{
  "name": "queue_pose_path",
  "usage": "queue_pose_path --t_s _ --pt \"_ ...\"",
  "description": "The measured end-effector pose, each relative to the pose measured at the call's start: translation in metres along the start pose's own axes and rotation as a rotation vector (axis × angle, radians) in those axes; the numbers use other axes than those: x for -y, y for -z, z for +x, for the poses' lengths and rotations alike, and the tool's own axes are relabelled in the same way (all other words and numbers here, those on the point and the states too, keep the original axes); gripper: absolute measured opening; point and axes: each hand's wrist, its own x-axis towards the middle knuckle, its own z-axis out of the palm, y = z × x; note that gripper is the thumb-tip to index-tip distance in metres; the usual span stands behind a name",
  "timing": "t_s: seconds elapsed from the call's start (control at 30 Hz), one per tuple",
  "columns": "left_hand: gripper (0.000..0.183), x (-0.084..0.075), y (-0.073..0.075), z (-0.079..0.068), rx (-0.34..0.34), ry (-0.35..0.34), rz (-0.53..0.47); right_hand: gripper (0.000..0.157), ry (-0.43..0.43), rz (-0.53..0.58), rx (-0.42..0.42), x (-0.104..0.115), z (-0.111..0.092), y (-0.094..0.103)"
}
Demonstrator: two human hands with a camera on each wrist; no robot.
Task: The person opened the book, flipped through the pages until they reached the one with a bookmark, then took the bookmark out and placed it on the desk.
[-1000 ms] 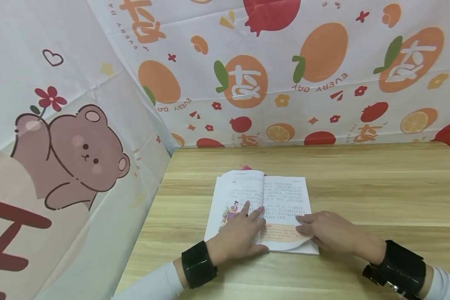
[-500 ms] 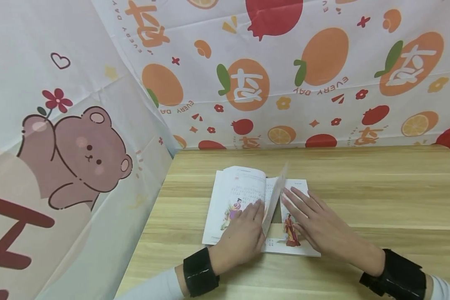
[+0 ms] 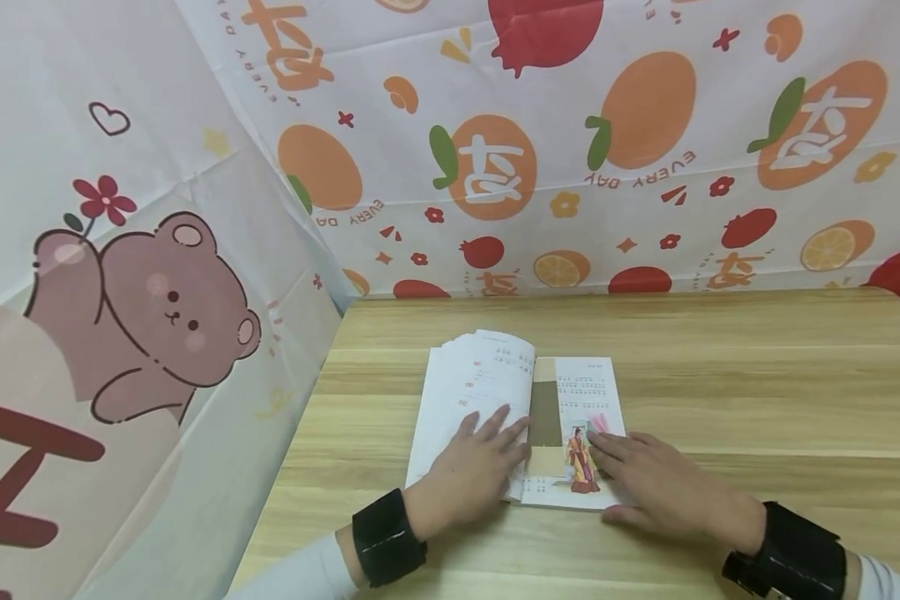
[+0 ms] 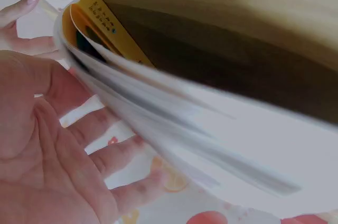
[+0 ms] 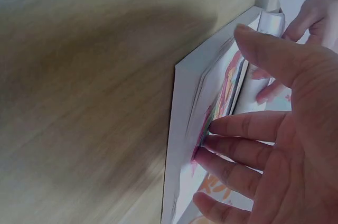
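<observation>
An open book [image 3: 592,383] lies on the wooden table, its left pages mostly white with a few printed lines and its right page showing a robed figure in colour. My left hand [image 3: 468,471] rests with spread, straight fingers on the left pages beside the spine. In the left wrist view the page stack [image 4: 211,134] bows up past those fingers, with a yellow cover edge [image 4: 113,28] under it. My right hand [image 3: 656,479] lies over the right page's outer edge, fingertips on the picture. Its fingers [image 5: 243,123] are extended and hold nothing.
Bare wooden tabletop [image 3: 780,375] extends around the book. Behind it hangs a fruit-patterned cloth [image 3: 570,217]; at the left another cloth [image 3: 285,433] carries a bear print. Black bands [image 3: 390,537] wrap both wrists.
A leaf has turned from right to left, uncovering the robed-figure page. My right hand swept leftward with it, then came back to the right edge. My left hand stays on the left pages.
</observation>
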Motion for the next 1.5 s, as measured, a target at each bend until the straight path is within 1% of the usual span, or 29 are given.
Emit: queue_pose_path --t_s 0.1,0.13,0.3,0.4,0.5,0.6,0.67,0.73,0.83,0.93,1.03,1.07,1.13,1.3,1.37,1.5 --pt "0.040 0.000 0.001 -0.005 0.031 0.060 -0.128 0.078 -0.031 0.009 0.007 0.002 -0.001 0.002" --pt "0.042 0.000 0.002 -0.006 0.045 0.077 -0.154 0.080 -0.047 0.009 0.011 0.003 -0.002 0.003" --pt "0.051 0.003 0.005 -0.007 0.126 0.122 -0.217 0.085 -0.133 0.000 0.026 0.004 -0.002 0.006" --pt "0.056 0.007 0.005 -0.005 0.187 0.143 -0.264 0.085 -0.156 -0.001 0.039 -0.001 0.003 0.008" --pt "0.064 0.013 0.006 -0.002 0.276 0.195 -0.326 0.088 -0.177 0.004 0.089 -0.009 0.010 0.012" --pt "0.075 0.019 0.009 0.004 0.358 0.253 -0.367 0.099 -0.204 0.029 0.171 -0.019 0.020 0.018" --pt "0.084 0.024 0.008 0.008 0.393 0.285 -0.392 0.107 -0.221 0.050 0.220 -0.025 0.028 0.022" --pt "0.092 0.031 0.005 0.011 0.402 0.293 -0.412 0.112 -0.238 0.057 0.261 -0.029 0.038 0.026" --pt "0.101 0.041 -0.005 0.013 0.397 0.288 -0.460 0.111 -0.271 0.063 0.305 -0.035 0.054 0.030" --pt "0.105 0.048 -0.013 0.014 0.384 0.268 -0.500 0.104 -0.314 0.080 0.327 -0.041 0.068 0.033" --pt "0.106 0.051 -0.017 0.017 0.381 0.237 -0.496 0.098 -0.356 0.091 0.340 -0.046 0.077 0.034" --pt "0.106 0.052 -0.017 0.018 0.383 0.230 -0.497 0.095 -0.369 0.097 0.344 -0.048 0.080 0.035" --pt "0.108 0.055 -0.016 0.023 0.387 0.223 -0.497 0.095 -0.385 0.101 0.354 -0.050 0.083 0.037" --pt "0.113 0.061 -0.012 0.031 0.394 0.260 -0.547 0.106 -0.426 0.158 0.376 -0.052 0.089 0.040" --pt "0.115 0.062 -0.013 0.032 0.398 0.267 -0.575 0.108 -0.451 0.177 0.391 -0.051 0.090 0.040" --pt "0.116 0.057 -0.015 0.031 0.401 0.259 -0.615 0.108 -0.476 0.181 0.420 -0.048 0.086 0.039"
